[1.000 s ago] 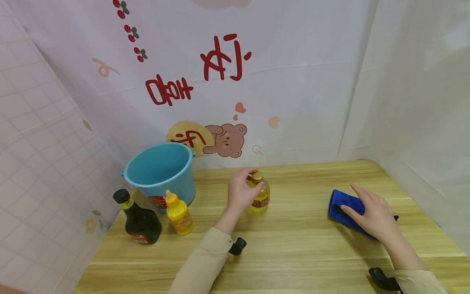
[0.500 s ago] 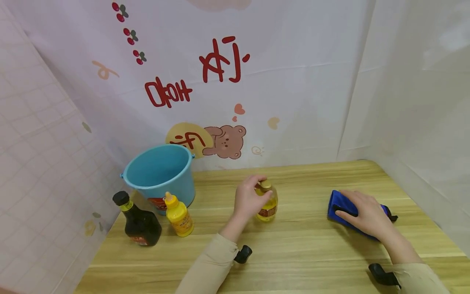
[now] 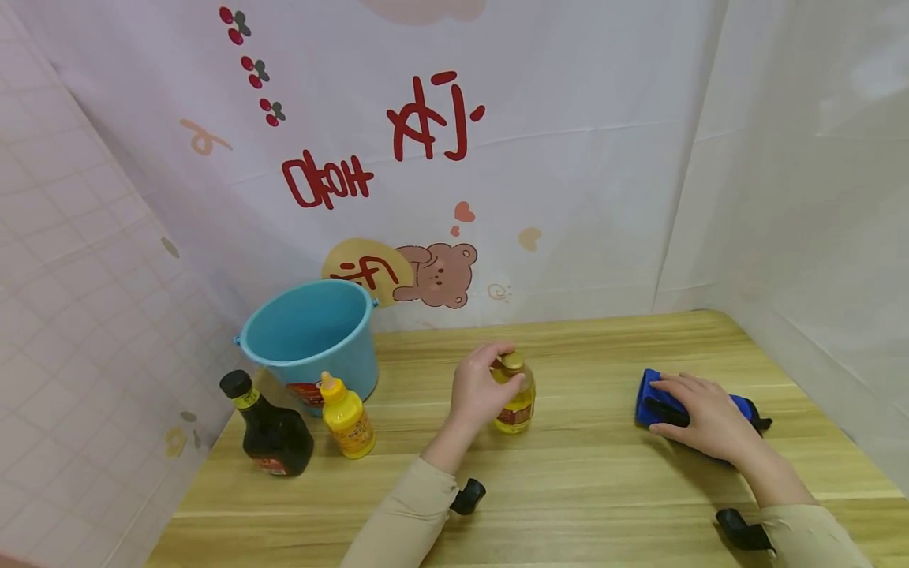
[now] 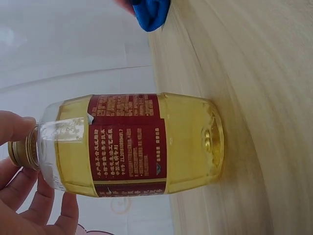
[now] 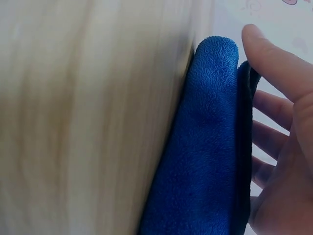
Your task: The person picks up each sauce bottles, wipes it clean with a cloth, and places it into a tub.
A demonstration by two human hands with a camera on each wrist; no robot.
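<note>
My left hand pinches a small bottle of cooking oil by its neck, just under the gold cap. Upright, it shows yellow oil and a red label in the left wrist view, its base close at the tabletop. Over at the right, my right hand lies on top of a folded blue cloth with black edging. Its fingers are spread and loosely bent across the cloth, the thumb extended, not wrapped round it. The palm hides part of the cloth in the head view.
A light blue bucket stands at the back left of the wooden table. In front of it are a yellow squeeze bottle and a dark sauce bottle. A printed white curtain closes off the back.
My left hand has brought the oil bottle a little to the right and nearer to me. My right hand has come down onto the blue cloth from above it.
</note>
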